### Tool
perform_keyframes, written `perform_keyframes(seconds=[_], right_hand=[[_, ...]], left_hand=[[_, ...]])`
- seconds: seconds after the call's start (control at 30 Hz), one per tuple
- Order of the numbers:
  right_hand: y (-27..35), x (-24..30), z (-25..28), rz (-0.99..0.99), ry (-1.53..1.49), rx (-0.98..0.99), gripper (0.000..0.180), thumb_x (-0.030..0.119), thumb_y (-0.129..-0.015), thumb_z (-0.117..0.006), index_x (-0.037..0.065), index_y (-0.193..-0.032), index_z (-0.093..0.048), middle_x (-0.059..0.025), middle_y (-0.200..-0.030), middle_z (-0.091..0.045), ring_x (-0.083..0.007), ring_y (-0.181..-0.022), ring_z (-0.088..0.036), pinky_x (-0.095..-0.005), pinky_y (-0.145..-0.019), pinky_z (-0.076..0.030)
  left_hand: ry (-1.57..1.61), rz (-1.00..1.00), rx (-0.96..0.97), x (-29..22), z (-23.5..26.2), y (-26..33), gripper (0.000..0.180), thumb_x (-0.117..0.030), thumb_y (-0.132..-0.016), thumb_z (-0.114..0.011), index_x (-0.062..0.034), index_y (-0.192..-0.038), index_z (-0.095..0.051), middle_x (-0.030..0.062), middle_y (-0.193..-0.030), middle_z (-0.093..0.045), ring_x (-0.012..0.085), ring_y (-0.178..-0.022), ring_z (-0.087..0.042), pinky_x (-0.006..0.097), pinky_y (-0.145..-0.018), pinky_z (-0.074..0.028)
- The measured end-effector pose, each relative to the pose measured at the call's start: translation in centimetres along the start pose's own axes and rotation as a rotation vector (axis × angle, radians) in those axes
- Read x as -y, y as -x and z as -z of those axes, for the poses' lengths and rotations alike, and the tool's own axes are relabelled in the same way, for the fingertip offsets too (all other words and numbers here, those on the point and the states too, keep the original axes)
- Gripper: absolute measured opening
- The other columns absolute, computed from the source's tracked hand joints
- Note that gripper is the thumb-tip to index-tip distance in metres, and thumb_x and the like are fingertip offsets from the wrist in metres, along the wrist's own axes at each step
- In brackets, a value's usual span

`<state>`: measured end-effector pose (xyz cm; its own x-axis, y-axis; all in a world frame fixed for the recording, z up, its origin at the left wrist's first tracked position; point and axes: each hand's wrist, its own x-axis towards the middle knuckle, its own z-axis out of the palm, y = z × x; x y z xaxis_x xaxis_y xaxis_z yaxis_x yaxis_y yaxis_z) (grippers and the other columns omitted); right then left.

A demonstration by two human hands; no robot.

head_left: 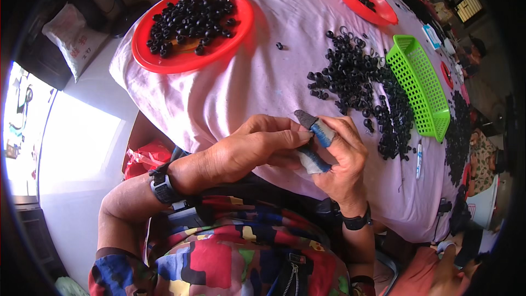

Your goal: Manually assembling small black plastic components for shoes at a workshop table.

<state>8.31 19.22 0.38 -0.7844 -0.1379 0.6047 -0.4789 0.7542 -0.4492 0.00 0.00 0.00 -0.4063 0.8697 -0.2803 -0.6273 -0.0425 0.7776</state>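
Over the near edge of the table, my left hand (pixel 241 148) and my right hand (pixel 350 159) meet with their fingertips together. The left thumb and fingers are closed in a pinch. Blue, white and dark finger sleeves (pixel 323 133) cover the right thumb and forefinger, which are bent in against the left fingertips. Something small and dark seems to sit between them, mostly hidden by the fingers. To the right of my hands, small round black parts (pixel 350 74) lie heaped on the pink cloth (pixel 263 38).
A red plate (pixel 141 49) of black parts stands at the far left, and a red bowl (pixel 383 16) with more at the far right. A green slotted basket (pixel 419 85) borders the heap. A pen (pixel 419 161) lies nearby. Another person (pixel 438 274) sits at lower right.
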Motion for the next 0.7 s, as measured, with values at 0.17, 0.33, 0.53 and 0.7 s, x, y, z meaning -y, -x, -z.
perform_keyframes(seconds=[0.17,0.33,0.53,0.7], right_hand=[[0.04,-0.02,0.33,-0.020,0.009,0.004,0.042,-0.005,-0.067,-0.073,-0.004,-0.109,-0.070,-0.0148,-0.102,-0.069,-0.0326,-0.089,-0.066,-0.0396,-0.075,-0.056],[-0.06,-0.25,0.31,0.050,0.023,0.000,0.039,-0.003,-0.067,-0.074,-0.005,-0.106,-0.070,-0.0151,-0.101,-0.070,-0.0322,-0.086,-0.066,-0.0393,-0.074,-0.056],[0.09,-0.55,0.49,0.071,0.007,0.035,0.038,0.000,-0.069,-0.074,-0.005,-0.107,-0.070,-0.0153,-0.100,-0.070,-0.0324,-0.084,-0.067,-0.0385,-0.073,-0.056],[-0.04,-0.31,0.37,0.111,0.039,-0.001,0.039,-0.001,-0.065,-0.075,-0.006,-0.104,-0.070,-0.0148,-0.099,-0.071,-0.0314,-0.083,-0.066,-0.0378,-0.073,-0.056]], left_hand=[[-0.129,0.077,-0.014,-0.25,0.04,0.24,0.036,-0.027,-0.104,-0.061,0.0018,-0.126,-0.066,0.0096,-0.115,-0.072,0.0159,-0.103,-0.071,0.029,-0.094,-0.056],[-0.169,0.028,-0.031,-0.27,-0.30,0.50,0.033,-0.024,-0.104,-0.062,0.0030,-0.123,-0.068,0.0108,-0.108,-0.075,0.0159,-0.098,-0.072,0.029,-0.091,-0.058],[-0.169,0.023,-0.052,-0.17,-0.50,0.55,0.030,-0.023,-0.102,-0.064,0.0028,-0.117,-0.072,0.0107,-0.104,-0.075,0.0149,-0.092,-0.073,0.028,-0.089,-0.058],[-0.228,-0.019,-0.068,0.29,-0.51,0.39,0.028,-0.022,-0.103,-0.064,0.0026,-0.113,-0.072,0.0097,-0.101,-0.075,0.0138,-0.088,-0.072,0.028,-0.086,-0.058]])
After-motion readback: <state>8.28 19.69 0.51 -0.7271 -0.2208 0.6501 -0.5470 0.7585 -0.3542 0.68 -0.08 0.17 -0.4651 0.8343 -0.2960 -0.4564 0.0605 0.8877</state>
